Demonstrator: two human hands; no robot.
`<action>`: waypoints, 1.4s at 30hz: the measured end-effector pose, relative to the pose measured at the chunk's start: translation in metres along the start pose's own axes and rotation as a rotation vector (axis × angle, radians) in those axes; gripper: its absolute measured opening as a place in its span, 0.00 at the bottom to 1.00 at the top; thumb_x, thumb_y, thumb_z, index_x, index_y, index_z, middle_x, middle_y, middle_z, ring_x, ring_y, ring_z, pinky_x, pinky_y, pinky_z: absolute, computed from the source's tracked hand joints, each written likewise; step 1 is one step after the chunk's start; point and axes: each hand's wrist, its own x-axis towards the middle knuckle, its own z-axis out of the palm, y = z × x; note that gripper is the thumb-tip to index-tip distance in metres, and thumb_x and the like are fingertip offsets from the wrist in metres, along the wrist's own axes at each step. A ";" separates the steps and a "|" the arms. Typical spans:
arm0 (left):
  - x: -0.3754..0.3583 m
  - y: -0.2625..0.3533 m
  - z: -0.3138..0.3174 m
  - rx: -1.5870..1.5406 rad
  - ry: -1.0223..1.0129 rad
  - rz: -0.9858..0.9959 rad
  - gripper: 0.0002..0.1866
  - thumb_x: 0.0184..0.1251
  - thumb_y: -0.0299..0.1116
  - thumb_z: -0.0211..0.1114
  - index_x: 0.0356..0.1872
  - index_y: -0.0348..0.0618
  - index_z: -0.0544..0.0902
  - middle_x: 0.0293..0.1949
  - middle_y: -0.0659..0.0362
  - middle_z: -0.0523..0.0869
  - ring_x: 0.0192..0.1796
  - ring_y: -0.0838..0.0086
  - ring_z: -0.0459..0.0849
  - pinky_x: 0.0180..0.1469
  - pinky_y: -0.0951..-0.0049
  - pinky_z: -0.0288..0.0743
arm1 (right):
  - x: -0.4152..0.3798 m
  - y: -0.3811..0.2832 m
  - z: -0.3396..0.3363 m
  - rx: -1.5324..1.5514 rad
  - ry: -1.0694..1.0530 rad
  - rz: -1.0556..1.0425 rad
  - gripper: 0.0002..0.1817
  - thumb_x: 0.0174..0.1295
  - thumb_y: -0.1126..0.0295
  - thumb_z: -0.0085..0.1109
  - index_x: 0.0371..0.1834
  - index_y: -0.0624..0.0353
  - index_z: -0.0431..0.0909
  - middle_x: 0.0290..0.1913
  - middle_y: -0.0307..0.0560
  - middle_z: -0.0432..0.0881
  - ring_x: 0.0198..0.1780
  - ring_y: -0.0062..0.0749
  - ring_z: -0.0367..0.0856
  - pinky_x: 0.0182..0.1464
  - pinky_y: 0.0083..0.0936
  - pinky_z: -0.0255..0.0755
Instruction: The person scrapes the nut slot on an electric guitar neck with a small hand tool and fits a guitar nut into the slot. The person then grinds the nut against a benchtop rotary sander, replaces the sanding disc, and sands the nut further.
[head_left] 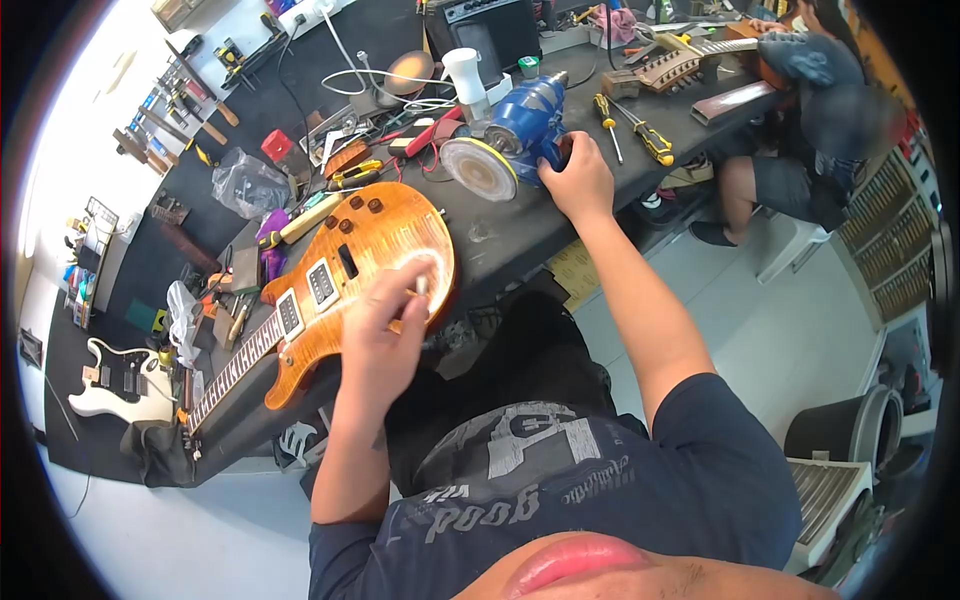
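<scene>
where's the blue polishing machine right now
In the head view the blue polishing machine sits on the dark workbench, just beyond the orange guitar, with the right hand resting against its near side.

Left hand: our left hand (385, 325) sits low and near the body, back of the hand turned up toward us, fingers (412, 285) curled loosely and pressed down, slightly blurred.
Left arm: we hold the forearm bare, running up from the elbow at lower left, wrist bent a little forward.
Right hand: our right hand (578, 180) is stretched well out ahead, knuckles up, fingers wrapped closed in a grip.
Right arm: we keep it nearly straight, bare from the dark short sleeve to the wrist.
Spacing: our two hands are well apart.
</scene>
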 end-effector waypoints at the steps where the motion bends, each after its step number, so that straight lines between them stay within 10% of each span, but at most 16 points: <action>1: 0.009 0.003 0.007 0.026 -0.042 0.066 0.23 0.74 0.13 0.67 0.68 0.40 0.88 0.47 0.52 0.89 0.42 0.67 0.90 0.47 0.69 0.85 | 0.001 -0.001 -0.001 0.003 -0.004 0.007 0.24 0.63 0.57 0.77 0.57 0.55 0.79 0.53 0.49 0.87 0.56 0.52 0.90 0.58 0.48 0.84; 18: 0.071 -0.020 -0.009 -0.440 -0.456 -0.279 0.19 0.68 0.12 0.58 0.58 0.36 0.81 0.39 0.55 0.87 0.40 0.66 0.89 0.46 0.65 0.85 | 0.006 -0.001 0.012 -0.087 -0.092 -0.007 0.30 0.63 0.67 0.76 0.66 0.61 0.73 0.60 0.55 0.83 0.62 0.57 0.85 0.64 0.47 0.80; 24: 0.142 0.002 -0.097 -0.375 -0.010 -0.035 0.18 0.63 0.08 0.56 0.49 0.41 0.79 0.39 0.54 0.84 0.40 0.66 0.84 0.48 0.68 0.79 | 0.013 0.003 0.006 -0.029 -0.067 -0.118 0.27 0.65 0.72 0.75 0.63 0.63 0.73 0.63 0.56 0.79 0.63 0.54 0.82 0.63 0.45 0.79; 29: 0.222 0.109 -0.214 -0.153 0.384 0.440 0.16 0.64 0.15 0.61 0.52 0.41 0.79 0.42 0.53 0.84 0.43 0.64 0.82 0.51 0.63 0.76 | 0.058 -0.028 -0.066 0.395 0.009 0.227 0.15 0.74 0.77 0.71 0.60 0.61 0.80 0.61 0.45 0.83 0.58 0.30 0.82 0.62 0.30 0.79; 35: 0.279 0.223 -0.304 -0.021 0.448 0.962 0.16 0.66 0.20 0.61 0.54 0.42 0.79 0.43 0.54 0.83 0.45 0.63 0.82 0.52 0.61 0.75 | 0.251 -0.265 -0.305 0.288 0.301 -0.546 0.07 0.78 0.71 0.65 0.48 0.65 0.86 0.43 0.48 0.91 0.45 0.31 0.85 0.57 0.29 0.80; 42: 0.301 0.338 -0.303 0.146 0.430 1.179 0.16 0.69 0.25 0.60 0.56 0.42 0.80 0.46 0.54 0.83 0.48 0.62 0.81 0.53 0.59 0.74 | 0.262 -0.426 -0.450 0.464 0.280 -1.466 0.10 0.77 0.65 0.64 0.49 0.61 0.86 0.42 0.45 0.88 0.46 0.31 0.84 0.58 0.30 0.78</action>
